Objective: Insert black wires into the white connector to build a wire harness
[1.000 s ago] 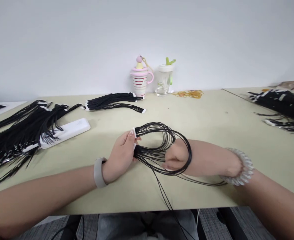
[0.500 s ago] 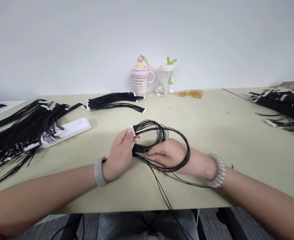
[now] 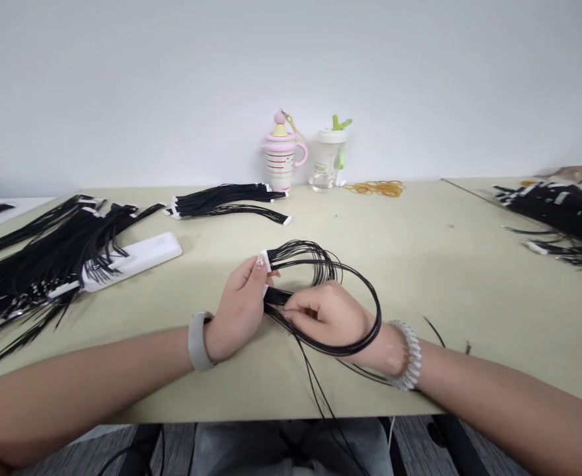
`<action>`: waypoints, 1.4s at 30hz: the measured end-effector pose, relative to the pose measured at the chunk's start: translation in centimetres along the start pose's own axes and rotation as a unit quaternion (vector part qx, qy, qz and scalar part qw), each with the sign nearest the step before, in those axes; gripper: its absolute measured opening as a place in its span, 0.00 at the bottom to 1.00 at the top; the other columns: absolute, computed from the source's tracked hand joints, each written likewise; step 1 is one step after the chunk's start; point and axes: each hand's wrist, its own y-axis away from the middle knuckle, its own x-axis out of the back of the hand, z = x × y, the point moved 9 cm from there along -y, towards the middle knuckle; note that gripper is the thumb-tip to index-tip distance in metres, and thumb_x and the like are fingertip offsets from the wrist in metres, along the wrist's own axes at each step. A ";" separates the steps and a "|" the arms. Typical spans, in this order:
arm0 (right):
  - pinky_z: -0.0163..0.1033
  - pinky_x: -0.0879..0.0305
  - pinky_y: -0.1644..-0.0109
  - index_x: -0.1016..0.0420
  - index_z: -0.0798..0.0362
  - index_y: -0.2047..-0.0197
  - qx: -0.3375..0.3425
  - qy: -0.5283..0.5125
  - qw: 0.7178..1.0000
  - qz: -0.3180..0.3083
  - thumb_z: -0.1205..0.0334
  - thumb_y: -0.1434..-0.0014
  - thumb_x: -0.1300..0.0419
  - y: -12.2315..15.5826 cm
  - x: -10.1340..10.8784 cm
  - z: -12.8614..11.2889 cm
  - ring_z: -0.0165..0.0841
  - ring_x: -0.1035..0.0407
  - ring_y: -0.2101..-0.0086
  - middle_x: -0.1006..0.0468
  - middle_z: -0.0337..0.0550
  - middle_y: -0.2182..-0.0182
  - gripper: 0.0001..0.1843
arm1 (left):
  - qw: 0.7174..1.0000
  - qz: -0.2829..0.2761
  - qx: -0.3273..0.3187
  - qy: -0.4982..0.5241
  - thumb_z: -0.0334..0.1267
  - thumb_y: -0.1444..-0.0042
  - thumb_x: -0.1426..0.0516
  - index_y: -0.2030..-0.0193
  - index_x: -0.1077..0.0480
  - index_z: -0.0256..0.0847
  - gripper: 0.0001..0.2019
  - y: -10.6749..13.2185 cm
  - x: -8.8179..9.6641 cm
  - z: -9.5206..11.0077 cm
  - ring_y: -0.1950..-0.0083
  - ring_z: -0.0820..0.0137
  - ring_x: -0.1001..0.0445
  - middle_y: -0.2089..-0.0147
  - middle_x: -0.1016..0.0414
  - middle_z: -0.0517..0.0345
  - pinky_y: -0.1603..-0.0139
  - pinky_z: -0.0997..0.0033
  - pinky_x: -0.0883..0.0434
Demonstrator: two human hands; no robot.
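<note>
My left hand (image 3: 241, 307) is closed on the white connector ends of a black wire harness (image 3: 320, 261), near the middle of the table's front part. From those connectors the wires curve right in a loop, which passes over my right wrist. My right hand (image 3: 327, 317) pinches at the lower wires close to the lower connector; fingertips are together, and how many wires lie between them is hidden. A few loose wires hang down past the table edge, and others run rightward under my right forearm.
Black wire bundles (image 3: 47, 258) lie at left, partly over a white power bank (image 3: 146, 259). Another bundle (image 3: 226, 198) lies behind my hands, with more bundles (image 3: 563, 215) at far right. A pink striped cup (image 3: 279, 162), a clear cup (image 3: 326, 162) and rubber bands (image 3: 377, 188) sit by the wall.
My right hand has moved left and slightly down, closer to the connectors, and its fingertips now meet on the wires. The left hand stays nearly still, holding the harness.
</note>
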 end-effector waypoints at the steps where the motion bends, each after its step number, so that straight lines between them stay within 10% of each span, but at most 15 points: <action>1: 0.28 0.54 0.76 0.34 0.57 0.79 0.002 0.012 1.000 0.008 0.65 0.43 0.51 0.0 0.1 -0.1 0.20 0.49 0.81 0.39 0.33 0.84 0.15 | 1.000 0.000 0.000 0.002 0.50 0.42 0.53 0.75 0.38 0.37 0.19 0.0 0.0 0.0 0.75 0.76 0.41 0.76 0.39 0.61 0.76 0.77 0.43; 12: 0.33 0.51 0.73 0.31 0.56 0.74 0.064 0.236 0.969 0.032 0.66 0.43 0.52 0.1 0.5 -1.2 0.25 0.42 0.77 0.29 0.40 0.77 0.13 | 0.998 -0.009 0.057 -0.029 0.54 0.44 0.53 0.75 0.40 0.39 0.20 0.1 -0.3 -0.3 0.81 0.78 0.46 0.80 0.45 0.65 0.83 0.78 0.45; 17: 0.30 0.49 0.76 0.32 0.55 0.80 -0.001 0.193 0.981 -0.022 0.68 0.47 0.49 0.8 4.2 0.8 0.23 0.43 0.80 0.33 0.35 0.83 0.11 | 0.994 -0.017 0.107 -0.028 0.54 0.45 0.53 0.73 0.37 0.39 0.19 0.3 -0.5 -1.1 0.82 0.77 0.44 0.79 0.44 0.64 0.86 0.79 0.43; 23: 0.35 0.40 0.75 0.23 0.54 0.71 -0.171 0.127 0.940 0.267 0.63 0.52 0.42 3.0 15.3 4.7 0.27 0.36 0.81 0.29 0.38 0.83 0.07 | 0.990 -0.004 0.138 -0.027 0.55 0.46 0.53 0.71 0.35 0.39 0.20 0.4 -0.3 -1.6 0.81 0.77 0.43 0.76 0.41 0.63 0.85 0.78 0.43; 27: 0.36 0.34 0.65 0.24 0.57 0.62 -0.042 -0.160 0.868 0.468 0.68 0.51 0.41 4.8 18.1 5.3 0.31 0.30 0.67 0.24 0.46 0.65 0.10 | 0.992 -0.020 0.112 -0.046 0.54 0.45 0.53 0.72 0.36 0.39 0.20 0.3 -0.6 -1.0 0.80 0.76 0.43 0.78 0.42 0.63 0.82 0.76 0.44; 30: 0.34 0.38 0.71 0.27 0.57 0.55 -0.016 -0.302 0.831 0.467 0.70 0.46 0.44 4.4 17.3 5.6 0.23 0.32 0.74 0.24 0.44 0.67 0.14 | 0.994 -0.029 0.062 -0.081 0.53 0.43 0.55 0.75 0.37 0.38 0.20 0.2 -0.7 -0.2 0.78 0.75 0.43 0.78 0.40 0.62 0.78 0.74 0.43; 33: 0.30 0.44 0.79 0.38 0.53 0.44 -0.060 -0.280 0.895 0.343 0.68 0.44 0.46 2.6 14.3 4.5 0.18 0.41 0.83 0.25 0.39 0.73 0.23 | 0.994 -0.042 0.025 -0.094 0.52 0.42 0.56 0.74 0.37 0.39 0.20 0.2 -0.9 0.2 0.77 0.73 0.43 0.79 0.40 0.62 0.75 0.73 0.43; 37: 0.30 0.41 0.75 0.29 0.56 0.67 -0.033 -0.072 0.980 0.184 0.62 0.44 0.44 1.0 9.9 1.5 0.22 0.37 0.79 0.27 0.38 0.77 0.06 | 0.993 -0.067 -0.009 -0.100 0.50 0.40 0.57 0.74 0.37 0.39 0.19 0.4 -1.4 0.8 0.76 0.73 0.42 0.78 0.41 0.63 0.73 0.73 0.43; 42: 0.29 0.43 0.69 0.31 0.56 0.73 0.070 0.080 0.986 0.127 0.69 0.44 0.45 0.4 7.0 -0.9 0.22 0.38 0.75 0.30 0.35 0.76 0.06 | 0.992 -0.094 -0.014 -0.086 0.48 0.40 0.57 0.74 0.39 0.39 0.18 0.6 -1.8 1.2 0.74 0.74 0.43 0.76 0.42 0.63 0.72 0.74 0.43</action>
